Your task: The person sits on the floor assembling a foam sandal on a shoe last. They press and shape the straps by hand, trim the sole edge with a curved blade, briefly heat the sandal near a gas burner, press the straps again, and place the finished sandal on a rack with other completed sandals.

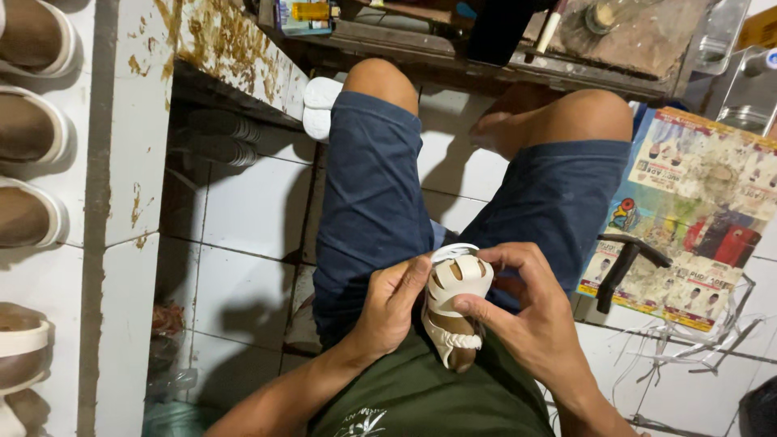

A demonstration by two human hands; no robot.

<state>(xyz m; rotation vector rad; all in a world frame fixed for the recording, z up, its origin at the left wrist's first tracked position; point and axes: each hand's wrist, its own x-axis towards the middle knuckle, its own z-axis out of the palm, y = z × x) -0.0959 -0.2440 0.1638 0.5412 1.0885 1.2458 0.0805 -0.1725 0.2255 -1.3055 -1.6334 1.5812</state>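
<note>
I sit with my knees apart in dark blue shorts (372, 186) and hold a small cream sandal (456, 295) over my lap. The sandal has cut-out straps at the toe and a braided band near the heel. My left hand (388, 307) grips its left side with the thumb against the upper. My right hand (526, 311) closes around the right side, thumb pressing on the strap front and fingers curled over the toe.
Several cream sandals with brown insoles (28, 129) line a tiled ledge at the left. A cluttered wooden workbench (486, 48) stands ahead. A printed paper sheet (704, 202) with a black tool (619, 263) lies on the floor at right, beside thin white strips (688, 348).
</note>
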